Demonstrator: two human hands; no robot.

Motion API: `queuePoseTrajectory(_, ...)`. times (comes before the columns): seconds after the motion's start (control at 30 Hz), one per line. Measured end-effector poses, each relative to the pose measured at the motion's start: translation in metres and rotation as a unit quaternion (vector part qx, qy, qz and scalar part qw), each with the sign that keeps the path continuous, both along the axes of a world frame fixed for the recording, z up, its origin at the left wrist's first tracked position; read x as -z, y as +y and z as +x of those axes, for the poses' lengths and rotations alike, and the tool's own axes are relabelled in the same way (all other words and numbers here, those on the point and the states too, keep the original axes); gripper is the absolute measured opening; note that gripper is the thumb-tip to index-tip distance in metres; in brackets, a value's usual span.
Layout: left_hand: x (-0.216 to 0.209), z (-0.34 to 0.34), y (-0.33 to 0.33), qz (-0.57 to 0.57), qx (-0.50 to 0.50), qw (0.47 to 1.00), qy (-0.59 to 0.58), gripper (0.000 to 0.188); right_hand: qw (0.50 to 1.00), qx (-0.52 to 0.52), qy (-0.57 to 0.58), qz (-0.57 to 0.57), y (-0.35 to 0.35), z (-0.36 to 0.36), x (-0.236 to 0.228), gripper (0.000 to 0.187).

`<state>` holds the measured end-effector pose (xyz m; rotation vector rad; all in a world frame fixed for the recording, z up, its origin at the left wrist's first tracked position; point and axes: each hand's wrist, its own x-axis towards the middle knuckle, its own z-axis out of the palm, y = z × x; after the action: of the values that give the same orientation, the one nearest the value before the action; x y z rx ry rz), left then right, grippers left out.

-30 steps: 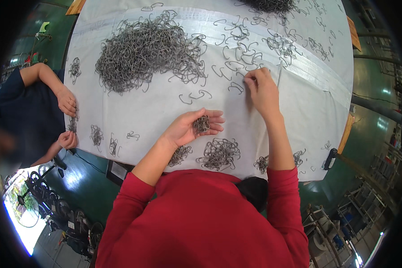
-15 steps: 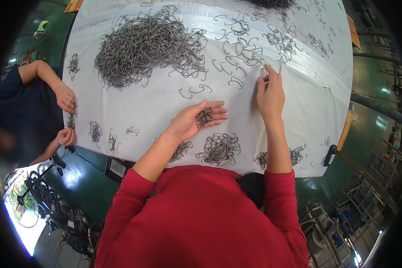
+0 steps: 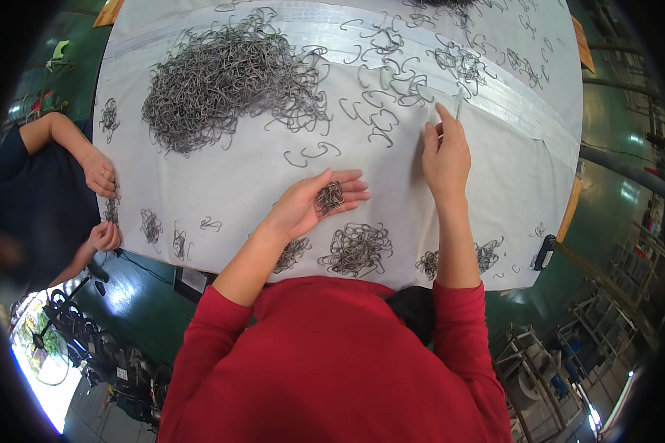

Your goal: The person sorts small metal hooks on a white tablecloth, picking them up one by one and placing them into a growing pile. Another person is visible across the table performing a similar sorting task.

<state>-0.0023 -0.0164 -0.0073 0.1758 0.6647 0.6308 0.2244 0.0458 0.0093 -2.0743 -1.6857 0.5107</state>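
Observation:
On my upturned left palm lies a small clump of bent metal wire hooks. My left hand cradles them with its fingers stretched out, above the white sheet. My right hand reaches forward over the sheet, index finger and thumb apart, beside several loose hooks. Its other fingers are partly bent. A thin pale strip shows just past them; I cannot tell whether the hand holds it. Nearest my body sits a heap of hooks, with another small heap partly behind my left forearm.
A large pile of hooks covers the table's far left. Small bunches lie along the near edge, with a small black object at the right corner. At the left edge another person's hands handle hooks.
The view has shifted slightly, so the table appears moved a little to the left. My left hand still bears its clump, and my right hand stays nearly in place by the loose hooks.

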Motion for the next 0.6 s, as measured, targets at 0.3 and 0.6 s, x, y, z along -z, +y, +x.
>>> queuePoseTrajectory(0.3,-0.002,-0.001,0.004,-0.019,0.022,1.0,0.011,0.055,0.988,-0.058,-0.003,0.145,0.034,-0.02,0.005,0.019)
queuePoseTrajectory(0.6,-0.001,-0.002,0.005,-0.031,0.023,0.999,-0.006,0.053,0.989,-0.093,-0.023,0.112,0.076,-0.055,0.013,0.033)
